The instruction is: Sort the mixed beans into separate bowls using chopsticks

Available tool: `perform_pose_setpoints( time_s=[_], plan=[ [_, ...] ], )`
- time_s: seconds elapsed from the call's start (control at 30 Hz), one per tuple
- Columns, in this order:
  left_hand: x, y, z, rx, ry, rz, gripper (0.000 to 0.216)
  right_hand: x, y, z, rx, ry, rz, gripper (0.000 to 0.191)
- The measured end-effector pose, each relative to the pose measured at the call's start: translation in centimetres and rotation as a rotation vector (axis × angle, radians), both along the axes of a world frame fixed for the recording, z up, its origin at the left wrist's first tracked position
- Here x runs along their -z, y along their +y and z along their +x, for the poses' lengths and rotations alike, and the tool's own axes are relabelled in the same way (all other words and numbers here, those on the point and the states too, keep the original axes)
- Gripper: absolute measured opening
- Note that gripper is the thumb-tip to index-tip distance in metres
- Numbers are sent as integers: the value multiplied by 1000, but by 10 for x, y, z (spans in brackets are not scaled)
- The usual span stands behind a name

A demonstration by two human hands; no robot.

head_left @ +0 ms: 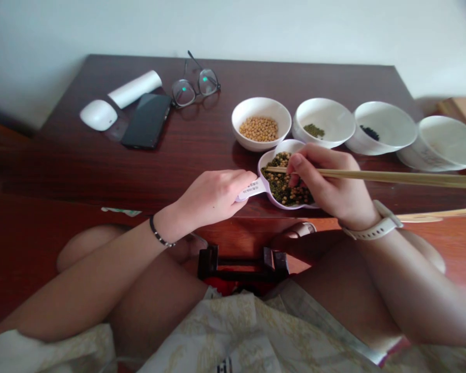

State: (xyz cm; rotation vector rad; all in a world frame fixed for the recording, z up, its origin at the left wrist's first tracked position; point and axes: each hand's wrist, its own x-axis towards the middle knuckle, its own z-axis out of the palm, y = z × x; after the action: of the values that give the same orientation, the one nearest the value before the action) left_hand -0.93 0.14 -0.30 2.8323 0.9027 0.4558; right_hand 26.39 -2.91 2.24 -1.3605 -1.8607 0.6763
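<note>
My left hand [217, 194] is closed round the labelled handle of a lilac-rimmed scoop-like dish [261, 165] at the table's front edge. Mixed beans [281, 181], tan and dark green, fill the dish. Wooden chopsticks [396, 177] are pinched in my right hand [326, 181]; their tips reach into the beans, and the long ends point right. Whether a bean sits between the tips I cannot make out. Behind the dish stands a white bowl of soybeans [258, 129]. To its right is a white bowl [336, 116] with a few green beans [314, 130].
Farther right stand a bowl [396, 124] with some black beans [369, 133] and a pale bowl [446, 142] whose contents are unclear. At the left lie glasses [196, 89], a black phone [147, 122], a white cylinder [135, 88] and a white rounded case [98, 115].
</note>
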Motion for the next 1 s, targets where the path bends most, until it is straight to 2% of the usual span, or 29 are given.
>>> perform_pose_setpoints(
  time_s=[0.5,0.6,1.0],
  plan=[
    [2,0,-2,-11,8,-70,23,0,0,-3,41,214,-13,53],
    [2,1,-1,-7,6,-68,22,-2,0,-4,74,230,-24,58],
    [2,1,-1,-10,1,-67,21,-2,0,-5,92,235,-13,60]
  ],
)
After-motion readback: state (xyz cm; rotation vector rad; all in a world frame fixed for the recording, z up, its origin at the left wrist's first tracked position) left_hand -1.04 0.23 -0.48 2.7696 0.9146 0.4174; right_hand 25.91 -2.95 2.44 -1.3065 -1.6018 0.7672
